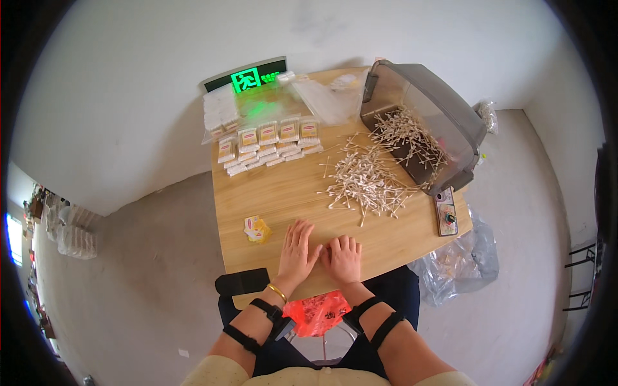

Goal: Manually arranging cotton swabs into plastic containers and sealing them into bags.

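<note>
My left hand (pixel 298 251) lies flat on the wooden table (pixel 270 199), fingers stretched forward and nothing in it. Beside it, my right hand (pixel 344 257) rests palm down with its fingers loosely bent and nothing visible in them. The two thumbs are close to each other. Left of my left hand is a small pile of yellow and white cards (pixel 256 229). Beyond my right hand spreads a loose heap of cotton swabs (pixel 367 180). More swabs spill from a clear grey plastic bin (pixel 421 96) tipped on its side. Stacked packs of cotton swabs (pixel 268 134) stand at the back left.
Clear plastic bags (pixel 318 100) lie at the back, near a lit green exit sign (pixel 246 80). A phone (pixel 445 212) is at the right edge, a black pad (pixel 242 282) at the near left. A red bag (pixel 317 312) hangs below; a clear bag (pixel 457 260) sits on the floor.
</note>
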A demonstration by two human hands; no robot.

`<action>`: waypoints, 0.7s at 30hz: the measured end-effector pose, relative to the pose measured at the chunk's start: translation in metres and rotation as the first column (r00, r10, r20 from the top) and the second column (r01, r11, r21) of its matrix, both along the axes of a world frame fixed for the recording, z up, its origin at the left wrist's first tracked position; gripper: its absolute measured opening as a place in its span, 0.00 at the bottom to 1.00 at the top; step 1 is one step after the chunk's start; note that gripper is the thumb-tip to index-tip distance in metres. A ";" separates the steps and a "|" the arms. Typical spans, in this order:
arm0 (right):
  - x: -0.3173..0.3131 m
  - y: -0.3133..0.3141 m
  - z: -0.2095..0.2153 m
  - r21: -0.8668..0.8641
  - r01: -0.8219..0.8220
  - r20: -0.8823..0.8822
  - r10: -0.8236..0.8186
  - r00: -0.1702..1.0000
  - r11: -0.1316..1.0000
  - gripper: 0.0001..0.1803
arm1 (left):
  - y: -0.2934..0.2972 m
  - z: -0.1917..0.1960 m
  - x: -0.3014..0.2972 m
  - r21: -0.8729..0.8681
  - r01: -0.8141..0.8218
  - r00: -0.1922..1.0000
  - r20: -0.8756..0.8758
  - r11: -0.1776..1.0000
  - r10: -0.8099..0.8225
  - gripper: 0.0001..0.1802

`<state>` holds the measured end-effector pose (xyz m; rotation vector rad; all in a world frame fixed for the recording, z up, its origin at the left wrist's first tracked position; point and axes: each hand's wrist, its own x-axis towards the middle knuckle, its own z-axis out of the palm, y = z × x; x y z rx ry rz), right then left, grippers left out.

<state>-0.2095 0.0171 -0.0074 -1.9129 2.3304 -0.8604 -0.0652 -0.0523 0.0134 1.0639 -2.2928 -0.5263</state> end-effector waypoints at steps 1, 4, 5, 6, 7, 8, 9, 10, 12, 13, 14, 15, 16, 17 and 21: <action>0.002 -0.001 -0.002 0.004 -0.001 -0.017 0.001 1.000 1.000 0.09 | 0.000 -0.004 -0.001 0.000 0.002 1.000 -0.002 1.000 -0.002 0.32; 0.001 0.000 0.000 0.029 -0.003 -0.020 0.004 1.000 1.000 0.10 | 0.000 -0.010 -0.002 -0.054 -0.029 0.990 0.137 0.998 0.037 0.31; 0.001 0.000 0.002 0.051 -0.004 -0.005 0.005 1.000 0.999 0.10 | 0.000 -0.011 -0.002 -0.054 -0.030 0.988 0.149 0.998 0.038 0.30; 0.001 0.000 0.001 0.046 -0.006 -0.006 0.006 1.000 0.999 0.10 | 0.000 -0.012 -0.003 -0.056 -0.031 0.986 0.159 0.998 0.040 0.30; 0.002 0.001 0.000 0.051 -0.004 -0.001 0.004 1.000 0.999 0.10 | 0.000 -0.013 -0.003 -0.062 -0.033 0.986 0.158 0.998 0.043 0.30; 0.002 0.001 -0.001 0.056 -0.002 0.004 0.001 1.000 0.998 0.09 | 0.001 -0.013 -0.003 -0.056 -0.043 0.985 0.164 0.998 0.052 0.29; 0.003 0.001 0.001 0.050 -0.003 0.004 0.002 1.000 0.999 0.09 | 0.001 -0.012 -0.002 -0.049 -0.052 0.983 0.171 0.997 0.060 0.29; 0.004 0.001 0.003 0.054 -0.007 0.019 0.006 1.000 0.999 0.09 | 0.001 -0.012 -0.002 -0.055 -0.053 0.983 0.172 0.997 0.062 0.29; 0.003 0.002 0.004 0.056 -0.008 0.030 0.006 1.000 0.998 0.09 | 0.003 -0.012 -0.004 -0.051 -0.083 0.970 0.225 0.995 0.093 0.28; 0.001 0.003 0.004 0.059 -0.011 0.031 0.009 0.999 0.998 0.09 | 0.004 -0.011 -0.006 -0.052 -0.080 0.971 0.221 0.995 0.090 0.28; 0.000 0.003 0.003 0.062 -0.014 0.032 0.012 0.999 0.998 0.09 | 0.004 -0.011 -0.007 -0.054 -0.085 0.964 0.247 0.995 0.096 0.29; -0.001 0.003 0.004 0.060 -0.011 0.029 0.010 1.000 0.998 0.09 | 0.004 -0.011 -0.008 -0.056 -0.091 0.957 0.273 0.994 0.103 0.29; -0.001 0.002 0.005 0.060 -0.021 0.044 0.018 0.999 0.998 0.09 | 0.004 -0.011 -0.008 -0.058 -0.088 0.958 0.269 0.994 0.100 0.29; -0.001 0.002 0.005 0.059 -0.030 0.058 0.026 0.998 0.998 0.09 | 0.003 -0.011 -0.007 -0.060 -0.097 0.953 0.283 0.993 0.110 0.29; 0.001 0.001 0.005 0.044 -0.029 0.029 0.027 0.999 0.999 0.10 | 0.004 -0.011 -0.005 -0.074 -0.117 0.934 0.331 0.990 0.135 0.30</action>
